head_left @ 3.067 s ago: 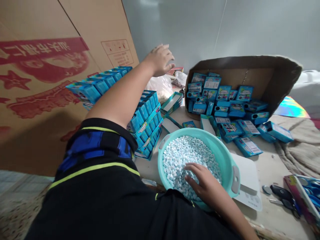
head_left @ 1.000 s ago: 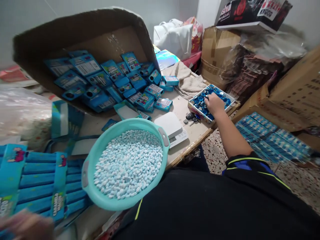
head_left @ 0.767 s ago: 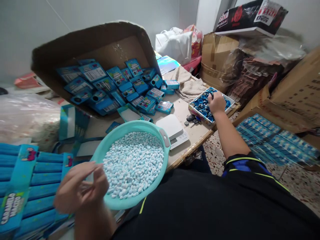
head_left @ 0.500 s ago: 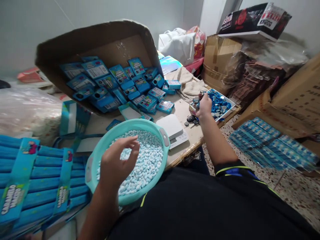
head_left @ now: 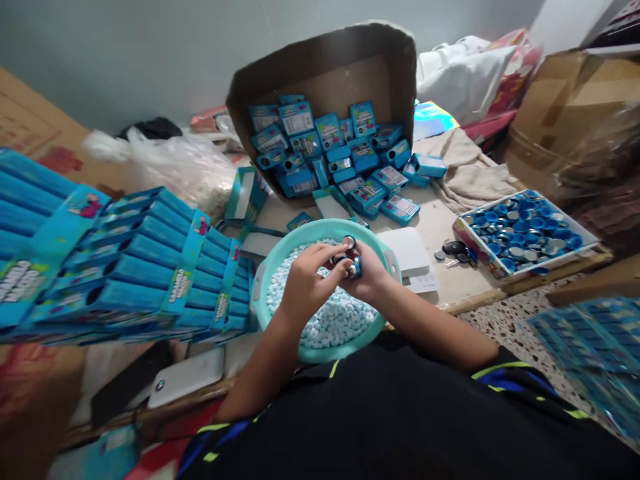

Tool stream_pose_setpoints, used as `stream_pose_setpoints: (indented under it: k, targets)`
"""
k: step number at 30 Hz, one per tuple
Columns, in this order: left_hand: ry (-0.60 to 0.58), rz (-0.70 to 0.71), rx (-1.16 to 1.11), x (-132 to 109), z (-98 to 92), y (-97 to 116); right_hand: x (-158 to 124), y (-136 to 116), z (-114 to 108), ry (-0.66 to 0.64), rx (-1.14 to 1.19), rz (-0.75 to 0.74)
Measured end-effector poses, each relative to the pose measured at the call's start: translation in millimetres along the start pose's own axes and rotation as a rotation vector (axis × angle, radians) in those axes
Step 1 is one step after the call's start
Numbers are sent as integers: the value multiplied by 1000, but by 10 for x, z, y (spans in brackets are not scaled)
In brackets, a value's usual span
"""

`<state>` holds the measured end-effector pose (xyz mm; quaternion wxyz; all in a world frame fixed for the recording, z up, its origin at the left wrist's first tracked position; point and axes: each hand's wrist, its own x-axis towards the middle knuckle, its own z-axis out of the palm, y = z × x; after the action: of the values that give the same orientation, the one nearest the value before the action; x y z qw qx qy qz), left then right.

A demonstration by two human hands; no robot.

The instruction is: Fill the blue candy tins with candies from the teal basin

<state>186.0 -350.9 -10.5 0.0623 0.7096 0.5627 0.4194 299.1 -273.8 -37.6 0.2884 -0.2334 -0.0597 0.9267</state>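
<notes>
Two hands now brought together over the teal basin (head_left: 320, 230), left hand (head_left: 313, 283) and right hand (head_left: 365, 267) pinching small blue caps (head_left: 354, 268)

Here's the room: a pale grey-green wall (head_left: 125, 53) running across the upper left, a speckled terrazzo floor (head_left: 505, 333) showing at lower right, and a wooden-edged surface (head_left: 450, 290) in the middle. Over at upper right, a cardboard carton (head_left: 560, 100) stands against soft, even light.

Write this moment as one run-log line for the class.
left hand | right hand | held: small blue caps | below: teal basin of pale blue candies | beside: tray of blue caps
</notes>
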Motion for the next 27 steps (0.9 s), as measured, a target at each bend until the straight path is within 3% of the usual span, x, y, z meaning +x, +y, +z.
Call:
stream_pose_setpoints:
  k: [4,10,19,22,24,27]
  targets:
    - [81,-8,-10,-56,32,-39,-100,-64,19,197,101,118]
    - [-41,11,34,-79,16,96,-190,-54,55,218,149,121]
    - [-75,-37,147,-116,-79,168,-271,-67,53,236,79,239]
    - [83,52,348,-177,-410,151,-299,-65,32,232,22,249]
    - [279,105,556,-288,-789,145,-314,-58,17,206,-23,237]
    - [589,38,884,-560,-1449,115,-330,-44,5,174,-77,231]
